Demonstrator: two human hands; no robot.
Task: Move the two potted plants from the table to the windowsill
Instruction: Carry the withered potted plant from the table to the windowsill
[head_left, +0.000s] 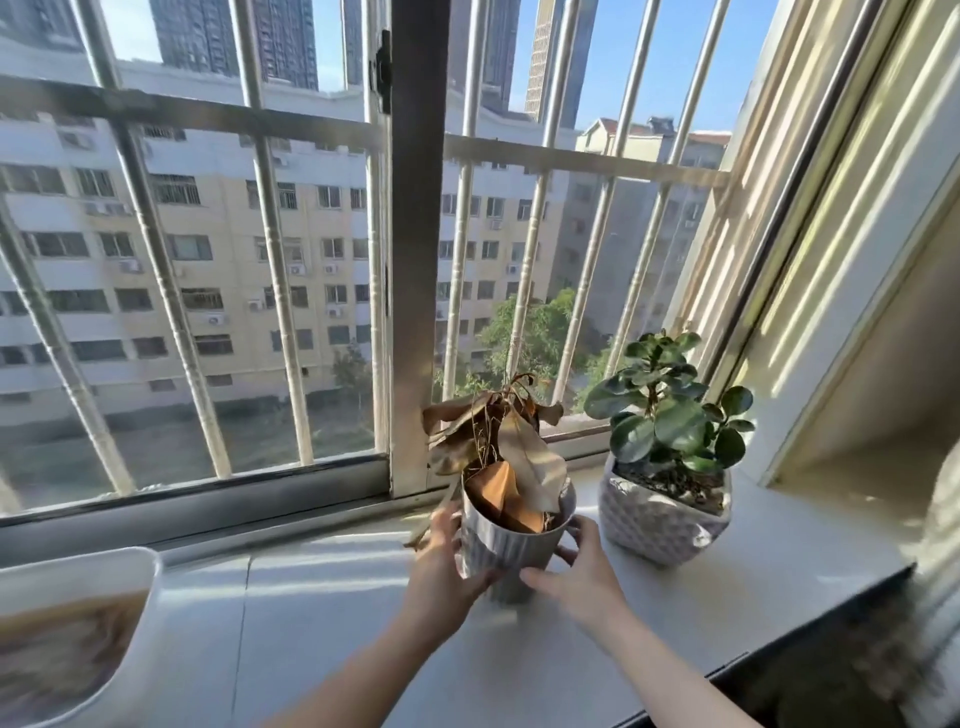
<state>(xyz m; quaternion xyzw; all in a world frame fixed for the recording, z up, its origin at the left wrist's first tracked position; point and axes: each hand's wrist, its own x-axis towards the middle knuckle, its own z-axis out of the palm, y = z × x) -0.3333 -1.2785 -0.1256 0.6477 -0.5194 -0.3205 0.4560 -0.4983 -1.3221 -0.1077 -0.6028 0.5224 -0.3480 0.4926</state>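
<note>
A white ribbed pot with a dried brown plant (511, 545) stands on the pale windowsill (322, 613), near the window frame. My left hand (447, 561) cups its left side and my right hand (576, 571) cups its right side and base. To its right, a green-leaved plant in a white patterned pot (662, 514) stands on the sill by the right-hand corner, apart from both hands.
A white rectangular planter with brown contents (67, 639) sits at the sill's left end. Window glass with metal bars (270, 249) runs along the back. A dark edge (831, 654) borders the sill at the lower right.
</note>
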